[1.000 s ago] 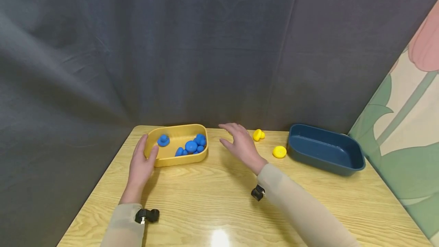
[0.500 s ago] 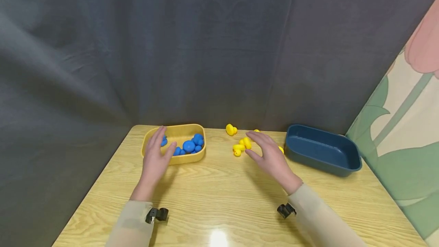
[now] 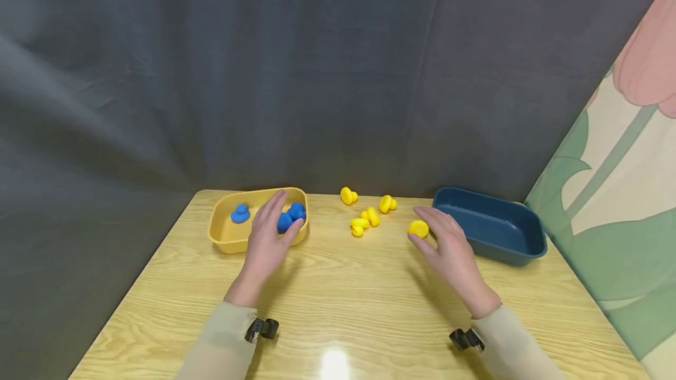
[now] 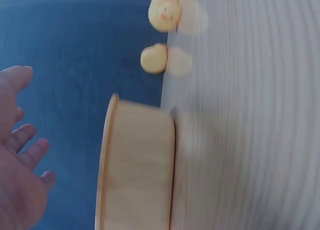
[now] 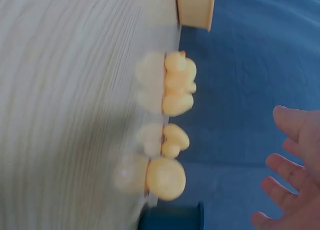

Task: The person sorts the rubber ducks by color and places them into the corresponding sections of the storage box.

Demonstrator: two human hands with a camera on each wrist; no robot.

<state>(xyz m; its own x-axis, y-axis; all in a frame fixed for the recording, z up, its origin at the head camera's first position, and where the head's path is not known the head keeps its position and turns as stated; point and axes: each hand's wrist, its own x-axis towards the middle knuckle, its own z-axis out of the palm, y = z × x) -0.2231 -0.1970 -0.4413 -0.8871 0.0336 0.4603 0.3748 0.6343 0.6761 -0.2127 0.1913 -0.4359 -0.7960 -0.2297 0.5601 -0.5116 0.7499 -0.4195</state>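
My left hand (image 3: 266,245) hovers over the right part of a yellow bin (image 3: 224,246), fingers apart and holding nothing. Inside that bin lie several blue rubber ducks, one blue duck (image 3: 240,214) alone at the left and others partly hidden behind the hand. My right hand (image 3: 455,254) is in the air beside the dark blue bin (image 3: 502,253), overlapping its left end in the head view. Between its thumb and fingers a yellow rubber duck (image 3: 418,228) shows, lying on the table beyond. In the right wrist view the fingers (image 5: 284,192) are apart from the ducks.
Several more yellow ducks lie mid-table between the bins: one duck (image 3: 348,195) at the back, another duck (image 3: 388,204) to its right, and a touching pair (image 3: 365,221) nearer. A dark curtain (image 3: 338,75) hangs behind the wooden table (image 3: 343,304); a flowered cloth (image 3: 623,221) stands right.
Both hands have moved to the right, the left across the yellow bin, the right away from the middle ducks toward the blue bin. Yellow ducks once hidden by the right hand now show.
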